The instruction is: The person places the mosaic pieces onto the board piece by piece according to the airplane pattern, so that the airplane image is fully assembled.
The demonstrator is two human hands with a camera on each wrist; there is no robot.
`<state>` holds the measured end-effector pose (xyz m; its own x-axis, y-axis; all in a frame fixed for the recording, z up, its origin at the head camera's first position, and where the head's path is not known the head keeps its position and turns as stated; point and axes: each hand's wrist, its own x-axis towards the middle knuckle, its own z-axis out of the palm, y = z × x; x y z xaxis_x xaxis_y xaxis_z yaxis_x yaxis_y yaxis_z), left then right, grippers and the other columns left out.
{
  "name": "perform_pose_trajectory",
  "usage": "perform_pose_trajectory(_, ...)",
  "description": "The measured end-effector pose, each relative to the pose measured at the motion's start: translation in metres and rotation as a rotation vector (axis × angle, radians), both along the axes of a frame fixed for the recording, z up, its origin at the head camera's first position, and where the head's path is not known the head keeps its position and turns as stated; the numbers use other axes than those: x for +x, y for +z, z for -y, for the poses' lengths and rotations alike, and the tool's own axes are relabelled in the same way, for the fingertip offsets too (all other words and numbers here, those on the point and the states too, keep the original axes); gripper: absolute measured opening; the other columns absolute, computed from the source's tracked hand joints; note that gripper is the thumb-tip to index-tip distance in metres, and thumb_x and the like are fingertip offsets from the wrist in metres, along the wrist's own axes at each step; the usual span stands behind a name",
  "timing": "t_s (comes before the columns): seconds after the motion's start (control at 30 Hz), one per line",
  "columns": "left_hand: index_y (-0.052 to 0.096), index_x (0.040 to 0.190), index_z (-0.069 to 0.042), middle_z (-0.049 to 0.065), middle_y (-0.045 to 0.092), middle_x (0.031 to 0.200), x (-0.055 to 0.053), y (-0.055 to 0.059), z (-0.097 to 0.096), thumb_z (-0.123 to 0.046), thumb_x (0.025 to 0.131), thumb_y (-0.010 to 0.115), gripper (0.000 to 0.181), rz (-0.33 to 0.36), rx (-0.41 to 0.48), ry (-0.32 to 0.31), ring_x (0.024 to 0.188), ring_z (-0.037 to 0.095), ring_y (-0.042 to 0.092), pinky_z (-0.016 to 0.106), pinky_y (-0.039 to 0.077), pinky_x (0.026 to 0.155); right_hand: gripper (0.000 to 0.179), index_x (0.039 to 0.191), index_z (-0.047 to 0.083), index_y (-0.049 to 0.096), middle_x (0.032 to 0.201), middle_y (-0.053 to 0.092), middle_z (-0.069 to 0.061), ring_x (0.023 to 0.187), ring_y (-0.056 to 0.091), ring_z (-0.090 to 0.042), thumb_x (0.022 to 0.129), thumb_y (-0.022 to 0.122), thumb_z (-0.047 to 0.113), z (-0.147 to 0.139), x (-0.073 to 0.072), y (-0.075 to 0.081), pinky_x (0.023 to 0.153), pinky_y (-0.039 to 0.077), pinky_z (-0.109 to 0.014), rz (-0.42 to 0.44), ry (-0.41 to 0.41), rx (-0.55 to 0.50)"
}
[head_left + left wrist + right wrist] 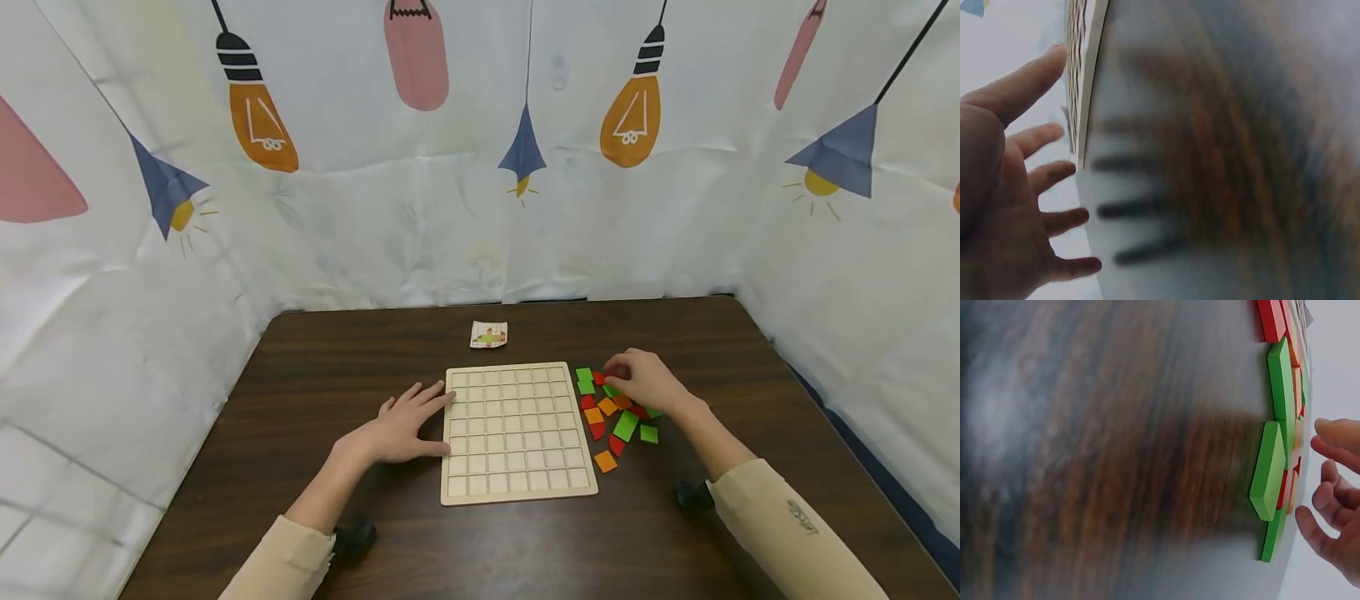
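A pale wooden board (517,433) with a grid of square recesses lies on the table. My left hand (397,429) is spread at its left edge, thumb and fingertips at the rim, and it holds nothing. To the right of the board are scattered several flat tiles, among them a green tile (626,426), an orange tile (605,461) and a red tile (598,378). Over the far side of these tiles hovers my right hand (645,379), its fingers loosely bent. The right wrist view shows nothing between those fingers, close beside the green tiles (1270,472).
Behind the board, a small card (480,340) with a coloured grid picture lies on the dark wooden table (345,350). White fabric (375,233) printed with lamps and bulbs surrounds the table's back and sides. Both forearms wear beige sleeves (795,525).
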<state>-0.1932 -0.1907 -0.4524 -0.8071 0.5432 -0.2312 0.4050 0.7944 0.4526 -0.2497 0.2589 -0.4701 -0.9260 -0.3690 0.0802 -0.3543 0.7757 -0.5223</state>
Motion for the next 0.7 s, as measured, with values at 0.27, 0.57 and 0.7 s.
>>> perform_pose_trajectory(0.27,0.029,0.165,-0.019,0.009,0.014,0.171,0.002,-0.001,-0.006,-0.056,0.091,0.073,0.094,0.025,-0.060,-0.002,0.155,0.043,0.003,0.076,0.006,0.112,0.020,0.110,0.001,0.076,0.085,0.060,-0.002,0.073,0.052,-0.018,0.097,0.074,0.015,0.006,-0.004,-0.001,0.063,0.046,-0.034,0.024,0.010,0.026)
perform_pose_trajectory(0.57,0.029,0.165,-0.020,0.008,0.014,0.171,0.002,0.001,-0.007,-0.058,0.086,0.077,0.100,0.025,-0.097,-0.003,0.155,0.043,0.004,0.077,0.005,0.112,0.021,0.111,0.000,0.075,0.078,0.053,-0.002,0.065,0.046,-0.018,0.097,0.073,0.016,0.013,-0.007,-0.002,0.058,0.040,-0.034,0.010,-0.001,0.077)
perform_pose_trajectory(0.7,0.028,0.165,-0.020,0.007,0.013,0.171,0.002,0.002,-0.006,-0.059,0.086,0.077,0.100,0.022,-0.105,-0.006,0.155,0.042,0.002,0.076,0.004,0.112,0.023,0.111,-0.001,0.074,0.077,0.053,-0.002,0.066,0.047,-0.018,0.097,0.073,0.017,0.015,-0.008,-0.002,0.058,0.040,-0.034,-0.001,-0.007,0.090)
